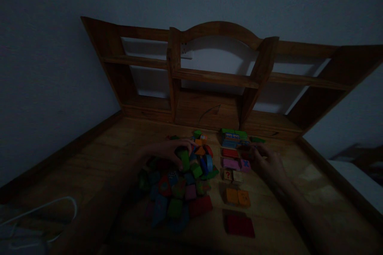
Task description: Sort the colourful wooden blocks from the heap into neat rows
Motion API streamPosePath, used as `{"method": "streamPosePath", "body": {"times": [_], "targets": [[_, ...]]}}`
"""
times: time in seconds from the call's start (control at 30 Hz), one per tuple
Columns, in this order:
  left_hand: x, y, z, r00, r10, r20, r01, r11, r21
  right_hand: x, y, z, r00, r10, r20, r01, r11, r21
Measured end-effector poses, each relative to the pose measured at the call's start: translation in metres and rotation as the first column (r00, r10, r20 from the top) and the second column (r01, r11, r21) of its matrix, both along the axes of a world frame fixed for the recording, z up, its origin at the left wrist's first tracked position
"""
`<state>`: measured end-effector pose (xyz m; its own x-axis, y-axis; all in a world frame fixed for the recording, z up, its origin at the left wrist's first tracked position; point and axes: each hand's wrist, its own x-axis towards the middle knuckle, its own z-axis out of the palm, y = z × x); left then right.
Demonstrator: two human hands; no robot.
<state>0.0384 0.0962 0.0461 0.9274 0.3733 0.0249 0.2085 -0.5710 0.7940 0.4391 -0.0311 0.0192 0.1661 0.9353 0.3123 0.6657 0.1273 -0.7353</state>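
My left hand (172, 149) is over a mixed pile of coloured toy blocks, with thumb and fingers around a green block (184, 160). Among the pile lie a red block (201, 206), another green block (175, 208) and a blue arch-shaped block (209, 163). At the right, my right hand (269, 163) has its fingers drawn together beside sorted rows of blocks; what is between the fingertips is too dark to make out. Nearest to it are a pink block (231, 163), a purple block with a mark (245, 165) and a red block (230, 152).
Farther down the rows are plain wooden blocks (237, 177), orange blocks (231, 196) and a dark red block (240, 225). Green blocks (235, 132) stand at the back. A wooden shelf unit (209, 109) borders the desktop (278, 211). A white cable (73, 203) loops at lower left. Light is dim.
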Motion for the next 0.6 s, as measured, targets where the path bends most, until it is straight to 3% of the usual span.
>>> {"method": "streamPosePath", "body": {"times": [0.13, 0.23, 0.5, 0.6], "targets": [[0.006, -0.001, 0.005, 0.993, 0.020, 0.120, -0.023, 0.999, 0.028, 0.001, 0.001, 0.000, 1.000, -0.007, -0.018, 0.007, 1.000, -0.023], [0.001, 0.002, 0.008, 0.990, 0.058, 0.128, -0.065, 0.997, 0.048, 0.002, 0.001, 0.000, 1.000, -0.021, 0.023, 0.021, 1.000, 0.002], [-0.026, 0.011, 0.000, 0.993, 0.061, -0.101, -0.050, 0.993, 0.103, 0.010, 0.004, -0.007, 0.999, -0.019, 0.041, 0.019, 1.000, -0.001], [-0.025, 0.009, 0.000, 0.994, 0.060, -0.087, -0.051, 0.994, 0.095, 0.009, 0.005, -0.006, 0.998, -0.035, 0.050, 0.035, 0.999, -0.001]]}}
